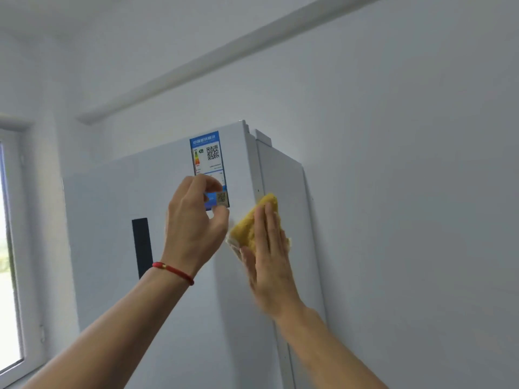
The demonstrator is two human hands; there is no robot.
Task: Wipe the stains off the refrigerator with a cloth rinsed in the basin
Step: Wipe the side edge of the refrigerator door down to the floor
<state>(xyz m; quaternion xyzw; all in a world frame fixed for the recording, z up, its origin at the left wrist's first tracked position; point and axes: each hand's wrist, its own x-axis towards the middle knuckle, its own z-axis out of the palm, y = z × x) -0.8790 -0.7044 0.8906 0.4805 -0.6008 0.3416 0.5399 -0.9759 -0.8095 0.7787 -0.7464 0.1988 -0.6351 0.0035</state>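
at 9 o'clock a window (11,248) lights the white refrigerator (118,209), whose door carries a dark vertical strip (142,247) and, toward 12 o'clock, a blue energy label (207,155). no basin shows here.

the step in hand looks like wiping the upper right edge of the door. to do it well, i judge the cloth should stay flat under the palm with even pressure, moving in overlapping strokes along the edge, and the label's lower corner should be kept down so the damp cloth does not lift it.

the left hand (193,220), with a red string (172,272) round its wrist, is raised before the label's lower part; its fingers are curled with thumb and forefinger close together at the label's bottom edge. whether they truly pinch the label or only touch it i cannot tell.

toward 3 o'clock from it, the right hand (269,254) is spread, fingers straight and together, pressing the yellow cloth (254,223) flat against the refrigerator near the door's right edge. the cloth peeks out above and left of the fingers. this hand is slightly blurred.
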